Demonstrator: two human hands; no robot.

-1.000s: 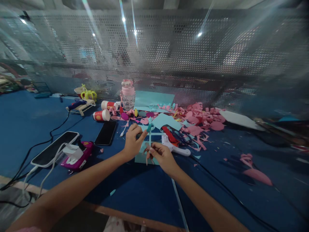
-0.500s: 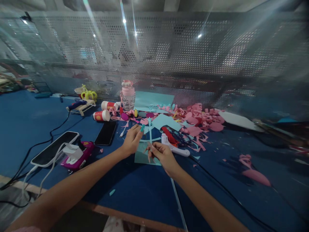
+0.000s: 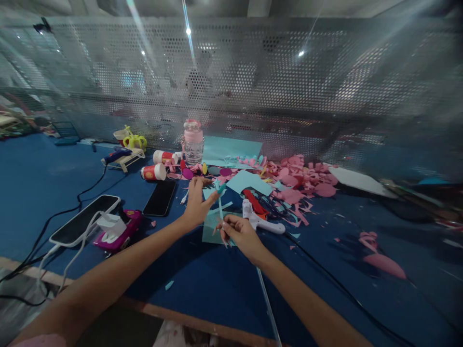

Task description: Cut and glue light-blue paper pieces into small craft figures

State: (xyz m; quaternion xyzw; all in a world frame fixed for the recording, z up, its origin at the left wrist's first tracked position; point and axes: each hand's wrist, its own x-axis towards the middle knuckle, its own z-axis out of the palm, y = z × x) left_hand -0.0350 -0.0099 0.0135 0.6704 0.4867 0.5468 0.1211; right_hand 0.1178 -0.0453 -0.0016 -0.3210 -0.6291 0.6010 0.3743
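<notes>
A thin light blue paper stem (image 3: 221, 207) stands nearly upright between my hands, with a frilled tip at its top. My right hand (image 3: 240, 233) pinches the lower end, fingers curled. My left hand (image 3: 197, 205) is at the top, its thumb and fingers closed about the frilled tip. A small teal piece shows at the left thumb's end; whether it is paper or a nail I cannot tell. Below the stem lies a light blue paper sheet (image 3: 211, 233). A white glue gun (image 3: 265, 224) rests just right of my right hand.
Pink paper scraps (image 3: 289, 180) heap at the back right, beside a blue sheet (image 3: 249, 182). A clear bottle (image 3: 193, 144) stands behind. To the left are paper cups (image 3: 154, 172), a black phone (image 3: 159, 198) and a purple power strip (image 3: 123, 236). A pink paper flamingo (image 3: 383, 265) lies right.
My left hand has shifted up and closed in on the stem's tip. The stem's top has tilted left, while my right hand keeps its pinch in nearly the same place.
</notes>
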